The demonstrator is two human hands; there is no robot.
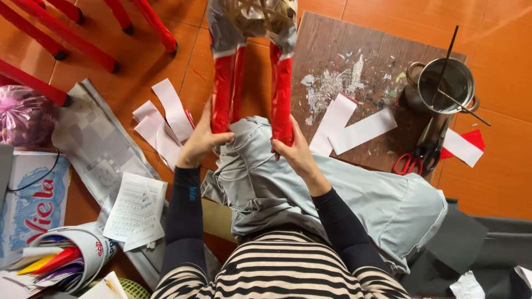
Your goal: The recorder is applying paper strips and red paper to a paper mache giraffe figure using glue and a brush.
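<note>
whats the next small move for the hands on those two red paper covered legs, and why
Probably press the red paper flat down along each leg. The left hand grips the bottom of the left red paper-wrapped leg and the right hand the right red paper-wrapped leg, while the woven frame above is partly bare. The red covering looks wrinkled and loose.

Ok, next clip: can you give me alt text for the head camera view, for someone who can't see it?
Seen from above, a seated person's left hand and right hand each grip a red-wrapped leg of a woven frame over their lap. Beside them on the orange tiled floor lies a wooden board with white paper strips, red-handled scissors and a metal pot.
</note>
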